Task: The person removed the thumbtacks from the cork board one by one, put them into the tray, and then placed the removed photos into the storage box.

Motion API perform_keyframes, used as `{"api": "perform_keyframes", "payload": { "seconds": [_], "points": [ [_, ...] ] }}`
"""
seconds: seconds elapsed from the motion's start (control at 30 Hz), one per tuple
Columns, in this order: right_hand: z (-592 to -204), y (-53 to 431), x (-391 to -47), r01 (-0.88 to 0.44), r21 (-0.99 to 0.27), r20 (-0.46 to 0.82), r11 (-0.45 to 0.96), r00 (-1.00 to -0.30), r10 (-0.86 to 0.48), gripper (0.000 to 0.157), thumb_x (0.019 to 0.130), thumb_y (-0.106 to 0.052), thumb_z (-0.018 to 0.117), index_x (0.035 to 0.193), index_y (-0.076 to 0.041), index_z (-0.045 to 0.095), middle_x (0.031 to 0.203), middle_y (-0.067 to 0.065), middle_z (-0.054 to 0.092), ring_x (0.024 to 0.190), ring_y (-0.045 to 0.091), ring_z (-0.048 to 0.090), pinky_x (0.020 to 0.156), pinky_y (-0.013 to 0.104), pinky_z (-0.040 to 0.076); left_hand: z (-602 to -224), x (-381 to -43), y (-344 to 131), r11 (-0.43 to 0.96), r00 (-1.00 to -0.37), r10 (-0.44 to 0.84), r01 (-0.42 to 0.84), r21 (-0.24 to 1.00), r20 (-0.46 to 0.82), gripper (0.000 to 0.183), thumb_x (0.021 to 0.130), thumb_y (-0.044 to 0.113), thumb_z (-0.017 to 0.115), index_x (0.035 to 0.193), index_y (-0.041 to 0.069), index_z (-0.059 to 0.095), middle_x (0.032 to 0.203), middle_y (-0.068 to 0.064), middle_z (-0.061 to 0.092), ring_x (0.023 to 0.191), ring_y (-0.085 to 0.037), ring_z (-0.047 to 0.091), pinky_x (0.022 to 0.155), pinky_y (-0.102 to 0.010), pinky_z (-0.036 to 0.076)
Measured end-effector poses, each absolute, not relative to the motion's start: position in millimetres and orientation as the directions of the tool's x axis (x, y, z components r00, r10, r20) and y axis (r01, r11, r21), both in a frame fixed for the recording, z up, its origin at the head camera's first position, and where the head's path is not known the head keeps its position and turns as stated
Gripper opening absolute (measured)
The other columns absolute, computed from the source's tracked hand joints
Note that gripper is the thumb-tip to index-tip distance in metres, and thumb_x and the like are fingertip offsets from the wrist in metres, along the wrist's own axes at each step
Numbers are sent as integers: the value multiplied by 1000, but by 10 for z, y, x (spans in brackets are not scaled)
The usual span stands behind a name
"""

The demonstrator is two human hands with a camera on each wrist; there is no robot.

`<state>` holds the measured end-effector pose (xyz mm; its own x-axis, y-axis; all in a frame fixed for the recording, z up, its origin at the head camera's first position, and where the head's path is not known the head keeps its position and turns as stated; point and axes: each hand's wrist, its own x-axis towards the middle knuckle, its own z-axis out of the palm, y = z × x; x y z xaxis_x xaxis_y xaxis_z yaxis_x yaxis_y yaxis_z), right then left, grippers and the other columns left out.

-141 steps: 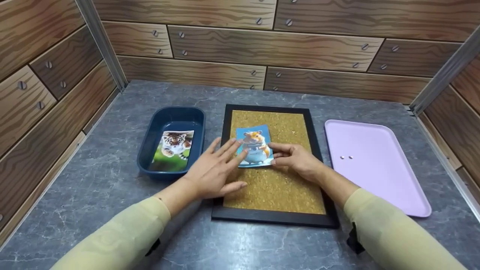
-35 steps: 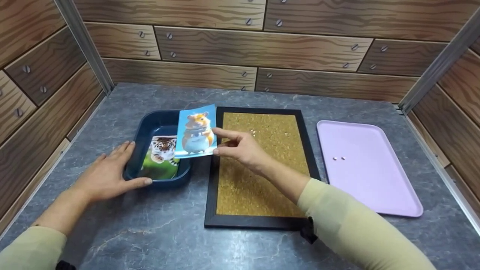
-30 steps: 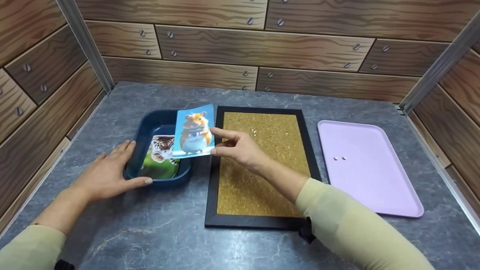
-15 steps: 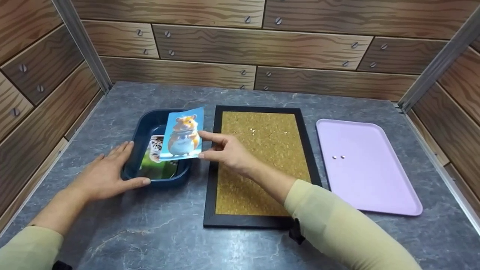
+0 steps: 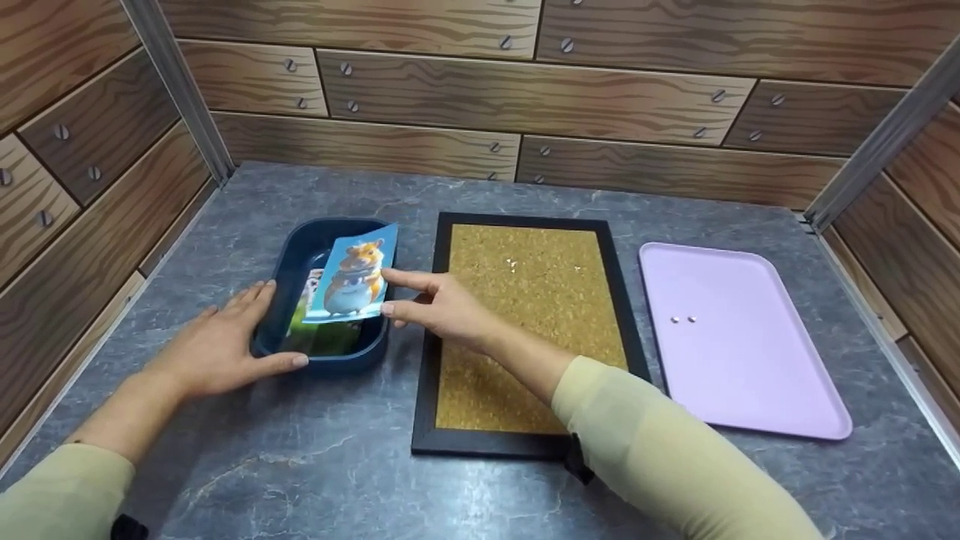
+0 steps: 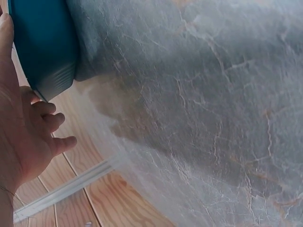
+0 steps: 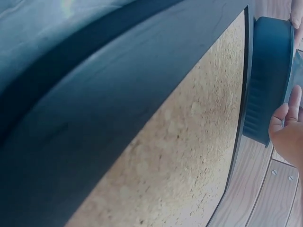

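My right hand [image 5: 450,309] pinches the right edge of a photo card with a hamster on a blue ground [image 5: 352,277]. The card hangs tilted over the dark blue bin [image 5: 322,363], above a tiger photo card [image 5: 319,339] that it partly covers. Resting against the bin's front left corner is my left hand [image 5: 217,345], fingers extended along the side and thumb at the front. In the left wrist view, the left hand [image 6: 23,127] touches the bin's wall [image 6: 47,52]. The right wrist view catches the right hand [image 7: 289,130] beside the bin [image 7: 270,75].
A black-framed cork board [image 5: 525,375] lies right of the bin, under my right forearm, with a few shiny bits [image 5: 512,266] on it. Farther right, a lilac tray [image 5: 750,345] holds two small shiny pieces [image 5: 683,319]. Wood-patterned walls [image 5: 480,97] enclose the grey marbled table [image 5: 315,450].
The hamster photo card was lifted off the cork board and carried left over the bin, lowering lately. My left hand moved from the board to the bin and has stayed there.
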<state>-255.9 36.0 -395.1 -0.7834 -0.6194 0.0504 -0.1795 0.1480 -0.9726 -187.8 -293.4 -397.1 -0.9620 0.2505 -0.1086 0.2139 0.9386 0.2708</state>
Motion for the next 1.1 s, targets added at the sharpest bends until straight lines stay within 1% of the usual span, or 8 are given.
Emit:
{"api": "perform_keyframes", "payload": {
  "seconds": [0.1,0.27,0.4,0.53,0.67,0.8,0.9,1.1],
  "points": [
    [-3962,328,-2563,-177,-971,37,161,-775,-630,59,100,-16,75,155,-8,56,149,6,63,95,35,75,90,41,58,-3975,-1890,-2926,941,-962,244,204,271,-123,124,91,82,58,168,-5,13,170,-34,17,155,-55,20,119,-75,18],
    [-3986,272,-2578,-167,-971,19,169,-764,-645,59,100,-15,75,155,-7,55,156,5,57,99,47,73,97,46,58,-3979,-1902,-2919,944,-962,241,201,263,-129,126,90,83,57,168,-5,12,170,-34,17,155,-56,20,119,-76,18],
    [-3998,229,-2578,-172,-970,17,173,-755,-655,60,100,-14,75,156,-5,54,158,7,54,96,48,72,96,51,58,-3973,-1903,-2918,946,-962,240,201,256,-129,126,90,85,57,168,-5,12,170,-34,17,154,-56,20,119,-76,18],
    [-4001,188,-2571,-172,-965,-3,200,-751,-660,62,99,-16,76,157,-7,53,159,5,53,91,46,72,93,54,58,-3969,-1897,-2925,946,-962,239,201,256,-130,126,90,84,57,168,-4,12,170,-34,17,154,-56,21,119,-76,19],
    [-4007,158,-2570,-169,-954,-37,246,-750,-661,64,98,-20,78,157,-11,54,157,4,56,77,30,70,87,47,61,-3971,-1896,-2933,945,-962,239,200,257,-129,126,90,83,57,167,-5,13,170,-34,17,154,-56,21,119,-76,19],
    [-4010,137,-2574,-183,-941,-57,283,-742,-668,66,98,-25,78,158,-13,54,153,1,59,68,13,61,75,33,58,-3973,-1898,-2932,946,-963,238,200,254,-128,126,90,84,58,167,-6,13,170,-34,18,154,-56,21,119,-76,18],
    [-4002,121,-2570,-192,-934,-63,300,-739,-671,67,97,-28,78,158,-15,54,148,-2,61,67,14,59,69,26,53,-3975,-1895,-2929,945,-963,239,201,258,-126,127,90,85,57,167,-6,13,170,-34,18,154,-56,21,119,-76,18],
    [-4000,75,-2547,-188,-924,-89,334,-742,-664,67,96,-31,80,157,-18,55,151,-3,60,71,16,60,69,24,54,-3983,-1883,-2935,941,-962,246,209,265,-114,129,88,88,55,167,-5,14,170,-33,18,154,-55,22,118,-77,21]
  ]
}}
